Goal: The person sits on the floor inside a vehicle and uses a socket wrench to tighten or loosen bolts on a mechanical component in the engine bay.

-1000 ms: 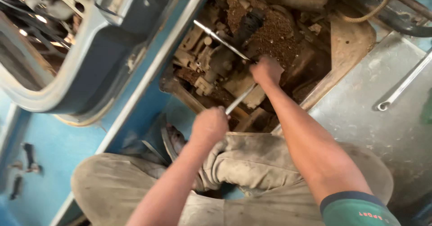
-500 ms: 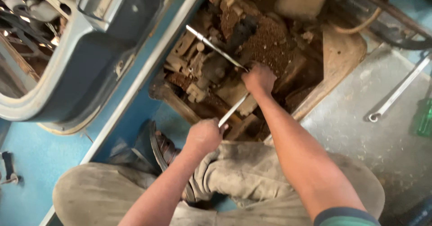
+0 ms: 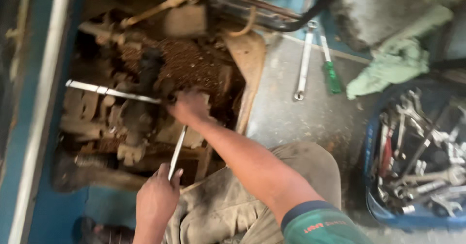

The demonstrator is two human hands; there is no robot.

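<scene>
My left hand point(image 3: 158, 195) grips the near end of a long silver wrench point(image 3: 177, 150) that runs up into the dirty, rusty engine parts point(image 3: 145, 108) in the floor opening. Farther in, my right hand point(image 3: 188, 106) closes on the end of a second long metal bar point(image 3: 109, 92), which sticks out to the left across the greasy machinery. My right arm, with a green sleeve cuff, reaches forward over my knee in grey trousers point(image 3: 228, 200).
A long wrench point(image 3: 304, 62) and a green-handled screwdriver point(image 3: 330, 69) lie on the grey metal floor point(image 3: 310, 117). A green rag point(image 3: 395, 67) is bunched at the right. A blue tub point(image 3: 374, 205) holds several wrenches. A blue frame rail point(image 3: 41, 113) borders the opening at left.
The view has swung right, bringing the tub of tools and the rag into sight. Both hands keep their tools; the left hand sits lower in the frame.
</scene>
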